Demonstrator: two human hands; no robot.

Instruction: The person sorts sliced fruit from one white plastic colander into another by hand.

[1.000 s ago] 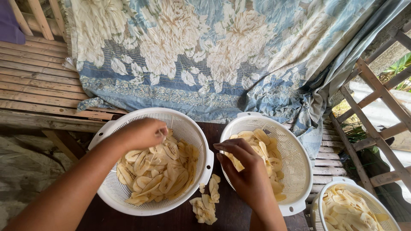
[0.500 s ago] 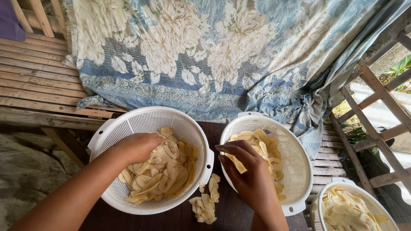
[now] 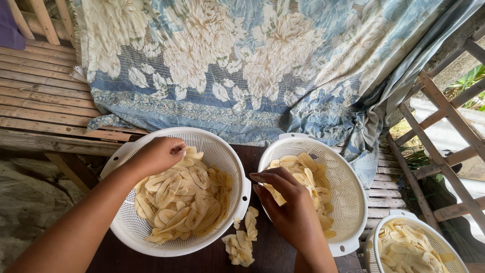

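Note:
Two white perforated colanders stand side by side on a dark wooden surface. The left colander is heaped with pale yellow banana slices. My left hand rests on the top of that heap, fingers pinched on a slice. The right colander holds fewer slices. My right hand hovers over its near-left side, fingers curled around one slice.
A small pile of loose slices lies between the colanders. A third white colander with slices sits at the lower right. A blue floral cloth drapes over slatted wood behind. Wooden rails stand at the right.
My left hand moved back a little from the middle of the left heap toward its far edge. My right hand stayed over the right colander with the slice.

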